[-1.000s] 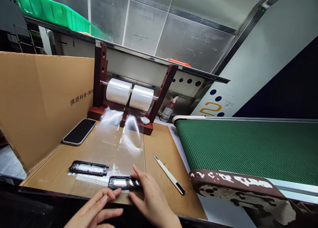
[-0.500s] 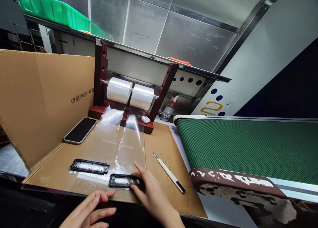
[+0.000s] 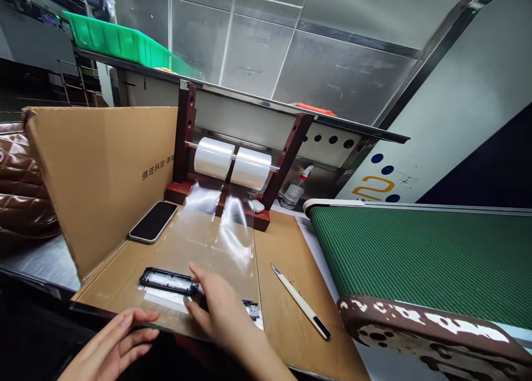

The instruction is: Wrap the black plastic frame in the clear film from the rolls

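Note:
Two black rectangular frame parts lie on a cardboard sheet (image 3: pixel 286 314) under strips of clear film (image 3: pixel 216 231). My right hand (image 3: pixel 218 309) rests over the nearer frame part (image 3: pixel 251 309), fingers stretched flat on it and reaching toward the farther frame part (image 3: pixel 168 280). At the front edge of the cardboard my left hand (image 3: pixel 110 348) lies with its fingers loosely extended, holding nothing. The film runs down from two white rolls (image 3: pixel 233 164) on a dark red stand (image 3: pixel 185 132).
A phone (image 3: pixel 153 221) lies face up at the left, beside an upright cardboard wall (image 3: pixel 100 170). A white craft knife (image 3: pixel 300 300) lies right of the film. A green conveyor belt (image 3: pixel 419 253) runs along the right. A green bin (image 3: pixel 116 37) sits on the shelf.
My right hand has slid left over the nearer frame part toward the farther one. My left hand has drawn back to the left. The view has shifted, so everything sits further right.

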`<move>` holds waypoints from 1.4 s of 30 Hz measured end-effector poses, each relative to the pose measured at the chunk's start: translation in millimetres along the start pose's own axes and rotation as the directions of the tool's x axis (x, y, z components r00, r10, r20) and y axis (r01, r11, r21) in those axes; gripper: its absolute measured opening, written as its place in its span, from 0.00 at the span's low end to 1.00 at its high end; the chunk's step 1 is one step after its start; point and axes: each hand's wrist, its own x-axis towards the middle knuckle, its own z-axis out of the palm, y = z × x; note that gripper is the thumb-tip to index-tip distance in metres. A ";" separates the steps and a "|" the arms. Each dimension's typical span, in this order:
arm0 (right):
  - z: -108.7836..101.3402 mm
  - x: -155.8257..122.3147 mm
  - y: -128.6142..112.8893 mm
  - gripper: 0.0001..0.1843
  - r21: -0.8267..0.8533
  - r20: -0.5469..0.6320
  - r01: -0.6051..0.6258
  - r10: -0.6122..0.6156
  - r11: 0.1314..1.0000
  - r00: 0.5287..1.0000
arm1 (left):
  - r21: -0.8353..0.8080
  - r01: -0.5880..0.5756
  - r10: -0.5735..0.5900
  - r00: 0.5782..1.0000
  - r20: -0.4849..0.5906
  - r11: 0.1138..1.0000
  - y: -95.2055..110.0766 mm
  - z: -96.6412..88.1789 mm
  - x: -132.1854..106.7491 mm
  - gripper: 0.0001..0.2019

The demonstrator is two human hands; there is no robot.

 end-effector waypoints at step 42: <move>10.3 37.2 -4.5 0.21 0.176 -0.120 0.044 -0.023 0.983 0.992 | 0.054 -0.133 0.127 0.987 0.101 0.990 64.6 39.8 16.7 0.17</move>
